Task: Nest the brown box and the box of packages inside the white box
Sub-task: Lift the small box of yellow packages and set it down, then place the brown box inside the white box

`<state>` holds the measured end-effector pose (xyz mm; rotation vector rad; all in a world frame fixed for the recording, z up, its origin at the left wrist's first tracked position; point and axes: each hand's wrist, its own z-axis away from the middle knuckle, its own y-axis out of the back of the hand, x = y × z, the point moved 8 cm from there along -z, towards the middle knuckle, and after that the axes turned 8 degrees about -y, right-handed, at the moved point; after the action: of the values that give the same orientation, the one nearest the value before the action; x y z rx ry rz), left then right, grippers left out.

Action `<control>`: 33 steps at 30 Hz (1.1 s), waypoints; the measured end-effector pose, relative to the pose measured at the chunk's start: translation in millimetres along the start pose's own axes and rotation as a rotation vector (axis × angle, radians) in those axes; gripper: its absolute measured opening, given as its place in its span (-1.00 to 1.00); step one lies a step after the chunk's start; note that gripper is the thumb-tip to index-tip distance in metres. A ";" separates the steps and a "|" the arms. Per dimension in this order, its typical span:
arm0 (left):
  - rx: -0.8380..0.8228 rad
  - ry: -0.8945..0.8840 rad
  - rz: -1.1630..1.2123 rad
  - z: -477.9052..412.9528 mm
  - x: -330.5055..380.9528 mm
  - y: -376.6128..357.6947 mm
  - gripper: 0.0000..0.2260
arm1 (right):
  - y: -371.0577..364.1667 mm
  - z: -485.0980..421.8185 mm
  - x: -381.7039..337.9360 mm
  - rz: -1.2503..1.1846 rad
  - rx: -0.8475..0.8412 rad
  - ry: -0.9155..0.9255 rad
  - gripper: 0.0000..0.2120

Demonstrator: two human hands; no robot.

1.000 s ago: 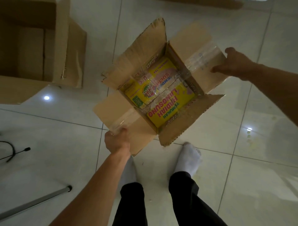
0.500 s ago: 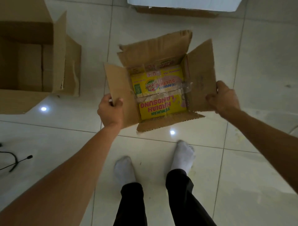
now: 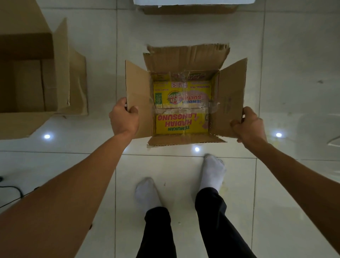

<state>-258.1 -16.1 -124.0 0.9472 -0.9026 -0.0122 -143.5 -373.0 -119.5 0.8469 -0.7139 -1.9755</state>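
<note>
The box of packages (image 3: 230, 95) is an open cardboard carton with its four flaps spread, held in front of me above the floor. Yellow packages (image 3: 181, 121) with red and green print lie inside it. My left hand (image 3: 123, 117) grips the edge of the left flap. My right hand (image 3: 248, 125) grips the edge of the right flap. An empty brown box (image 3: 27, 82) stands open on the floor at the left. The white box (image 3: 193, 1) shows only as a white edge at the top of the frame.
The floor is glossy white tile (image 3: 294, 55) with light reflections. My two feet in white socks (image 3: 213, 171) stand just below the held box. A black cable (image 3: 11, 189) lies at the left edge. A brown cardboard strip (image 3: 189, 9) sits under the white box.
The box of packages has turned from skewed to square with me and moved further ahead. Both hands have shifted to the side flaps. The white box's edge has come into view at the top.
</note>
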 end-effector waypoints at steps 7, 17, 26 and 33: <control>-0.003 0.002 -0.012 -1.7 -3.4 6.3 -0.78 | 0.2 -2.9 2.9 0.056 0.011 -0.048 -0.73; 0.129 -0.148 -0.099 16.4 18.6 59.1 -0.53 | 27.1 53.6 -88.2 0.134 0.269 0.369 -0.51; 0.216 -0.284 -0.003 -16.9 5.4 168.8 -0.85 | -100.5 144.9 -242.5 -0.116 -0.312 0.368 -0.69; 0.230 -0.200 -0.066 -102.1 -85.6 284.2 -0.86 | -202.1 176.8 -337.2 -0.182 -0.348 0.210 -0.50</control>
<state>-347.6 261.2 -7.1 1.2050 -1.0722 -0.0617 -239.0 43.5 -62.7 0.9101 -0.1682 -2.0518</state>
